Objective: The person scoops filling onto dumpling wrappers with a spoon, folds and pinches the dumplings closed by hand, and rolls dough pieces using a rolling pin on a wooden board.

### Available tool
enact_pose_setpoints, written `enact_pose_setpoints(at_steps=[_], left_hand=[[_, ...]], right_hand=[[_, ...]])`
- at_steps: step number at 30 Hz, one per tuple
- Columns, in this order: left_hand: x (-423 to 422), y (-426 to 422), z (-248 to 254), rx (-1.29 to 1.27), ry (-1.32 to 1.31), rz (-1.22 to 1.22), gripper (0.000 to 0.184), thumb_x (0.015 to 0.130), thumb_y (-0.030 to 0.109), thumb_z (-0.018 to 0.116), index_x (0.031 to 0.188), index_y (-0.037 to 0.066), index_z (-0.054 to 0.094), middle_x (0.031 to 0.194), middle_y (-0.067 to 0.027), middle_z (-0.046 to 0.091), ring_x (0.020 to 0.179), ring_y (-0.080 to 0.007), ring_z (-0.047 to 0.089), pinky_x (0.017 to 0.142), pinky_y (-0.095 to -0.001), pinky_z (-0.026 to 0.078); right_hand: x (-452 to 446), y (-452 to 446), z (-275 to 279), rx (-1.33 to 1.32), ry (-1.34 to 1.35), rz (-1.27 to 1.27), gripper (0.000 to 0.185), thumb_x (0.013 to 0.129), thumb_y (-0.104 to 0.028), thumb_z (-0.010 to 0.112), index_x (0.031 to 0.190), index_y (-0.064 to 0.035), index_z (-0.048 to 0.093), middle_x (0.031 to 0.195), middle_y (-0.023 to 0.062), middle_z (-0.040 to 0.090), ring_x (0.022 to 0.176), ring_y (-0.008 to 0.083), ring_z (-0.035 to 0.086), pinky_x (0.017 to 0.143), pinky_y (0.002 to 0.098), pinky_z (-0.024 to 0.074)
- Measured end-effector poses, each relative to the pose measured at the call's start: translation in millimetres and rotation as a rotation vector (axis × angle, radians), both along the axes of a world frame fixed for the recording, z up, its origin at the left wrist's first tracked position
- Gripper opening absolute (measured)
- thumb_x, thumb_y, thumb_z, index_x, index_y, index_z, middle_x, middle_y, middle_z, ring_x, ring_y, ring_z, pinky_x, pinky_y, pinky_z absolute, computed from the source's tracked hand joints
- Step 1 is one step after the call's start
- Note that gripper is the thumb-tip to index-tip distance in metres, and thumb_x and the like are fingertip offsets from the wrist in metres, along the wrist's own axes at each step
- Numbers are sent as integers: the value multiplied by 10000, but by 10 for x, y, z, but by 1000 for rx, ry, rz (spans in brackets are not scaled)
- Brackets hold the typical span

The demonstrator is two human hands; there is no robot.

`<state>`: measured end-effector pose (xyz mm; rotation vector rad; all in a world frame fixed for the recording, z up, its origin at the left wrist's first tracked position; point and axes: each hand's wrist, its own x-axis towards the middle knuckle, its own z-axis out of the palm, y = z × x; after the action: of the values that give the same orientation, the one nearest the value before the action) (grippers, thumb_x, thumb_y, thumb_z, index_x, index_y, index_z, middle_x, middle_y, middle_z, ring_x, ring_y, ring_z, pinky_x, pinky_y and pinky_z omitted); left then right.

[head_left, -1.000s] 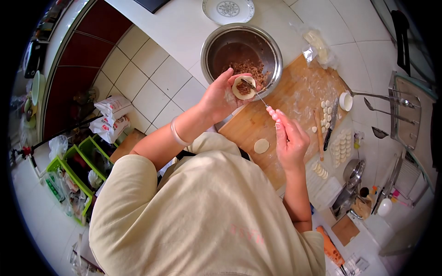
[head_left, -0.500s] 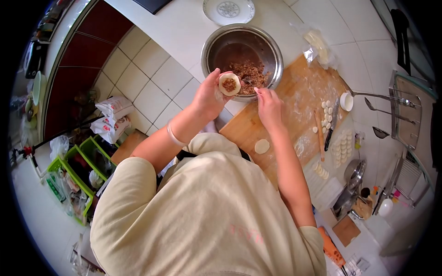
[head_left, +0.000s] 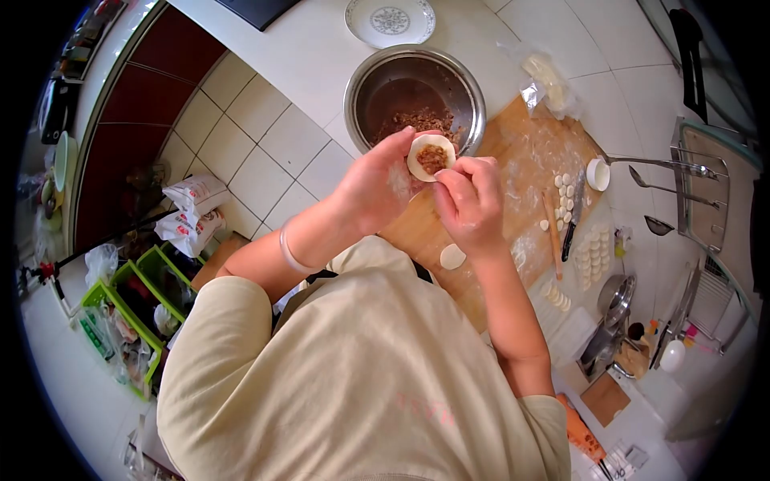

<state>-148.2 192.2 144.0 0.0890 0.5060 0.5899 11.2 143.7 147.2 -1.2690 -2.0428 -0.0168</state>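
Observation:
A round dough wrapper with brown filling [head_left: 431, 157] rests on the fingers of my left hand [head_left: 378, 178], in front of the steel bowl's near rim. My right hand [head_left: 475, 207] pinches the wrapper's lower right edge with thumb and fingertips. No spoon shows in it. Brown minced filling lies in the steel bowl [head_left: 362, 88], partly hidden behind my hands. A flat dough round [head_left: 452, 256] lies on the floury wooden board [head_left: 513, 152], to the left of my right forearm.
On the board's right side are a rolling pin [head_left: 553, 232], a knife [head_left: 573, 220] and small dough pieces [head_left: 564, 192]. Rows of folded dumplings [head_left: 593, 256] lie further right. A white plate [head_left: 391, 21] stands beyond the bowl, a plastic bag [head_left: 549, 80] behind the board.
My right hand has come from the spoon at the bowl to the wrapper's edge; the spoon is out of sight. My left hand has shifted right with the wrapper. The view has shifted slightly.

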Motion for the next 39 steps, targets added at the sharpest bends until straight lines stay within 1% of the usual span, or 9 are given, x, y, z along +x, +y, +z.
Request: enact_pose_setpoints(at_steps=[4, 5, 6, 14, 19, 20, 31, 36, 39], left_hand=[[7, -74, 40, 148, 43, 9, 394, 1004, 319, 426, 1288, 56, 502, 1212, -53, 581, 1160, -178, 511, 1023, -354, 363], [-5, -97, 82, 330, 144, -5, 387, 990, 280, 475, 1295, 42, 490, 1215, -54, 576, 1152, -165, 516, 1013, -337, 376], [-14, -114, 107, 511, 244, -20, 391, 977, 240, 524, 1302, 27, 478, 1218, -54, 571, 1144, -152, 522, 1003, -321, 389], [-20, -215, 93, 819, 371, -82, 381, 957, 128, 565, 1295, -11, 460, 1160, -84, 598, 1045, -135, 588, 897, -292, 489], [-31, -216, 138, 932, 485, -148, 338, 959, 85, 538, 1273, -20, 467, 1082, -103, 632, 966, -140, 626, 840, -281, 524], [-4, -236, 102, 979, 482, -53, 360, 947, 70, 549, 1283, -18, 456, 1076, -107, 632, 968, -148, 629, 833, -289, 526], [17, -175, 86, 1224, 512, 75, 548, 853, -1, 627, 1349, 29, 396, 1020, -121, 635, 981, -227, 659, 783, -310, 533], [17, -156, 99, 1285, 604, 33, 590, 821, -9, 645, 1345, 36, 377, 985, -138, 666, 868, -240, 691, 692, -318, 549], [-4, -132, 174, 1284, 674, -100, 621, 813, -44, 620, 1378, 26, 373, 998, -112, 683, 897, -188, 672, 744, -257, 523]], right_hand=[[-56, -58, 202, -209, 319, -22, 151, 772, 37, 682, 891, -25, 612, 895, 92, 577, 746, 217, 561, 651, 312, 482], [-74, -55, 275, -301, 451, -16, 111, 800, 29, 669, 884, -14, 609, 880, 94, 585, 719, 192, 565, 646, 288, 481], [-74, -60, 311, -302, 452, -18, 111, 800, 29, 669, 884, -14, 609, 880, 94, 585, 719, 192, 565, 646, 288, 481], [-39, -101, 393, -549, 713, -59, 55, 863, -2, 629, 906, -10, 595, 859, 53, 590, 696, 117, 540, 641, 243, 454], [-37, -76, 379, -408, 616, -40, 90, 837, 11, 644, 915, -10, 603, 896, 63, 593, 703, 128, 542, 646, 245, 456], [-33, -65, 380, -344, 573, -21, 103, 826, 19, 650, 915, -10, 607, 909, 66, 594, 709, 132, 545, 646, 245, 457], [31, -167, 360, -416, 649, -19, 119, 801, 36, 666, 908, 0, 627, 867, 74, 606, 721, 150, 548, 643, 256, 454], [14, -101, 468, -364, 580, -36, 152, 779, 40, 692, 916, 2, 639, 867, 78, 610, 735, 167, 555, 635, 272, 460], [84, -96, 411, -356, 527, 60, 177, 771, 42, 700, 933, 4, 640, 855, 86, 605, 740, 189, 560, 630, 292, 466]])
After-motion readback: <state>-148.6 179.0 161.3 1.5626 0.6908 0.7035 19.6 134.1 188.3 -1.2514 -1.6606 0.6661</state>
